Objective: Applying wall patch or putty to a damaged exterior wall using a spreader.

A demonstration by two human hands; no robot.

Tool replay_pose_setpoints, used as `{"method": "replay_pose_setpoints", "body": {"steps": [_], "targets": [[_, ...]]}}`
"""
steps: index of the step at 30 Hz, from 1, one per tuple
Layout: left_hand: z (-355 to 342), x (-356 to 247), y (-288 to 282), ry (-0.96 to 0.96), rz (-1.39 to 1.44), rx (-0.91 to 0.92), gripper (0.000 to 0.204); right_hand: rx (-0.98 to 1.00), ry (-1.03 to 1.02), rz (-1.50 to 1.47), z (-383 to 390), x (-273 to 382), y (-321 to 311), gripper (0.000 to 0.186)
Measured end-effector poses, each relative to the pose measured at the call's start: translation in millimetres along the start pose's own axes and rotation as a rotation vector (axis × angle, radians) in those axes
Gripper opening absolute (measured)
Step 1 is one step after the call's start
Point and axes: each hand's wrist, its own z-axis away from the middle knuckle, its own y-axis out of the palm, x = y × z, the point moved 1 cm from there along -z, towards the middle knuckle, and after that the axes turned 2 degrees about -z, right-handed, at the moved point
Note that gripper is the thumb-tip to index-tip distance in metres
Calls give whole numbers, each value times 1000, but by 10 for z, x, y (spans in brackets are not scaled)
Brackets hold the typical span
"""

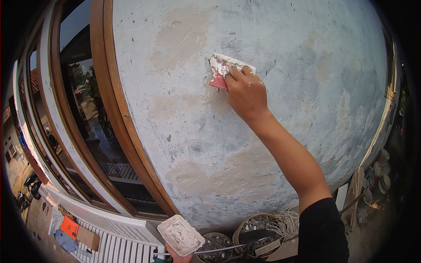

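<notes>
My right hand grips a red putty knife coated with white paste, its blade against the pale, patched wall in the upper middle of the view. Fresh-looking smears lie just below the blade. At the bottom, my left hand holds a shallow rectangular tub with white paste inside and on its rim. Its fingers are mostly hidden under the tub.
Wooden-framed windows line the left. Below them stands a white slatted bench with an orange item and cardboard. Round pots of rubble sit at the wall's foot. Buckets and timber strips are at the right.
</notes>
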Motion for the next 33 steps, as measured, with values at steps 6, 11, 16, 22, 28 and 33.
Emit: {"method": "replay_pose_setpoints", "body": {"steps": [6,11,16,22,28,33], "targets": [[-175,85,-186,-6,-73,100,68,137,-75,-58,523,209,-28,6],[-117,69,-18,-55,-29,101,60,328,-158,-266,928,366,-231,9],[-122,68,-97,-71,-1,122,63,621,-48,-527,785,330,-313,8],[-14,26,-28,-100,55,342,59,406,206,-309,-22,-320,-131,11],[7,-44,-136,-78,79,518,53,-72,95,-115,-553,-547,-476,8],[114,-63,98,-89,112,526,52,4,4,23,-324,-335,-334,3]]}}
